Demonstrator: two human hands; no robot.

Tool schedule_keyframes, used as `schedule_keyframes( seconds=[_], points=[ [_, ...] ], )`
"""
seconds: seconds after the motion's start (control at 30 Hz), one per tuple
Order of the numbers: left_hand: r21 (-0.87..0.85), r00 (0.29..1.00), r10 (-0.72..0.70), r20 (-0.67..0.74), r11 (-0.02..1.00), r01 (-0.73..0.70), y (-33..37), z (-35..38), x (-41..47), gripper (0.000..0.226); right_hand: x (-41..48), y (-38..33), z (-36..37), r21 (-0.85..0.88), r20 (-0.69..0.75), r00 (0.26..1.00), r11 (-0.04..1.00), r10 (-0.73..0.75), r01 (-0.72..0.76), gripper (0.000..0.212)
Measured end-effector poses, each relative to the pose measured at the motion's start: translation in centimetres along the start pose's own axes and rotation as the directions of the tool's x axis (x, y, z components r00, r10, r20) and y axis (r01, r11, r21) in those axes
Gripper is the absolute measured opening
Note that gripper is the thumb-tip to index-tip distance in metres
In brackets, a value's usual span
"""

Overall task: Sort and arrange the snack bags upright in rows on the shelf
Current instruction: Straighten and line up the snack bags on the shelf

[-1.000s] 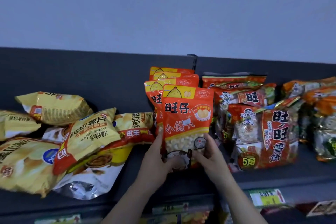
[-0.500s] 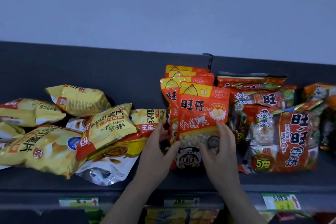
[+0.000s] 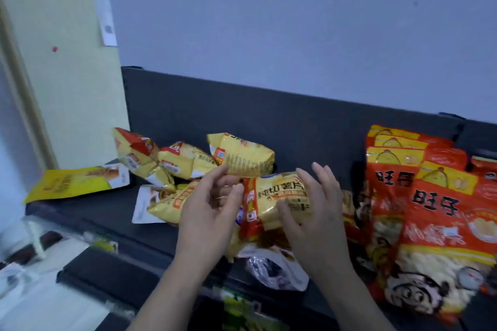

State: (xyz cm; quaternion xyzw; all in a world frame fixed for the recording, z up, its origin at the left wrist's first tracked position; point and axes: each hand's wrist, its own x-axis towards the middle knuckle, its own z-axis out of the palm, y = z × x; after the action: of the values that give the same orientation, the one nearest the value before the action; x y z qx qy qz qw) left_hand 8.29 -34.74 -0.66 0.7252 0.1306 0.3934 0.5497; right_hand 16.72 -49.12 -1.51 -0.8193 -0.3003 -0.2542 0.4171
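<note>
A yellow-and-red chip bag [image 3: 279, 196] lies across the top of a loose pile of yellow chip bags [image 3: 242, 158] on the dark shelf [image 3: 107, 212]. My right hand [image 3: 314, 212] is at the bag's right end, thumb resting on its front and fingers straight and spread. At the bag's left end, my left hand [image 3: 209, 212] has its fingers apart and holds nothing. A row of orange-red snack bags [image 3: 430, 204] stands upright to the right, apart from both hands.
A flat yellow packet [image 3: 78, 181] lies at the shelf's far left by a pale wall panel [image 3: 59, 62]. A silver-backed pouch [image 3: 274, 269] sticks out under the pile at the shelf's front edge. Price labels [image 3: 236, 303] line the edge.
Both hands have let go of the front orange-red bag and moved left to the yellow chip bags. The view has swung left and down.
</note>
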Motion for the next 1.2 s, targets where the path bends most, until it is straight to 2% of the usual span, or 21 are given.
schedule_keyframes(
  seconds=[0.07,0.17,0.4,0.5,0.57,0.7,0.8,0.87,0.93,1.07,1.2],
  points=[
    [0.004,0.996,-0.004,-0.086,1.000,0.004,-0.9,-3.5,1.5,0.036,0.9,-2.6,2.7,0.013,0.065,0.997,0.999,-0.030,0.030,0.060],
    [0.051,0.983,0.003,-0.186,0.999,0.006,-2.5,-8.9,4.1,0.031,2.6,-6.3,7.0,0.046,0.168,0.985,0.998,-0.044,0.037,0.053],
    [0.220,0.953,-0.085,-0.290,0.964,0.152,-8.7,-22.6,10.5,0.028,6.6,-15.3,18.1,0.053,0.228,0.968,0.994,-0.105,0.095,0.052],
    [0.333,0.949,-0.137,-0.283,0.914,0.231,-11.8,-28.1,13.4,0.041,8.1,-18.5,22.6,-0.042,0.278,0.952,0.989,-0.127,0.145,0.062],
    [0.475,0.948,-0.159,-0.275,0.835,0.278,-13.9,-31.1,15.1,0.049,9.1,-20.0,25.2,-0.175,0.362,0.926,0.967,-0.111,0.184,0.070],
    [0.637,0.922,-0.281,-0.267,0.666,0.387,-17.2,-35.2,17.9,0.068,11.0,-22.2,29.6,-0.421,0.489,0.872,0.880,0.013,0.223,0.086],
    [0.685,0.934,-0.313,-0.172,0.644,0.342,-18.2,-35.7,18.7,0.074,11.5,-22.4,31.9,-0.515,0.515,0.849,0.835,0.119,0.195,0.094],
    [0.669,0.960,-0.261,-0.102,0.696,0.260,-18.5,-35.2,18.8,0.070,11.4,-22.2,32.6,-0.547,0.497,0.854,0.819,0.151,0.173,0.082],
    [0.613,0.970,-0.234,-0.062,0.758,0.222,-18.4,-34.4,19.0,0.065,11.3,-22.3,33.0,-0.554,0.455,0.881,0.816,0.130,0.165,0.062],
    [0.423,0.947,-0.315,0.064,0.868,0.260,-18.5,-32.3,20.6,0.069,11.3,-22.7,33.0,-0.457,0.307,0.947,0.888,0.093,0.061,0.040],
    [0.408,0.907,-0.407,0.109,0.850,0.333,-19.9,-31.1,21.6,0.064,12.1,-23.6,31.5,-0.370,0.251,0.958,0.928,0.137,-0.036,0.027]
  ],
)
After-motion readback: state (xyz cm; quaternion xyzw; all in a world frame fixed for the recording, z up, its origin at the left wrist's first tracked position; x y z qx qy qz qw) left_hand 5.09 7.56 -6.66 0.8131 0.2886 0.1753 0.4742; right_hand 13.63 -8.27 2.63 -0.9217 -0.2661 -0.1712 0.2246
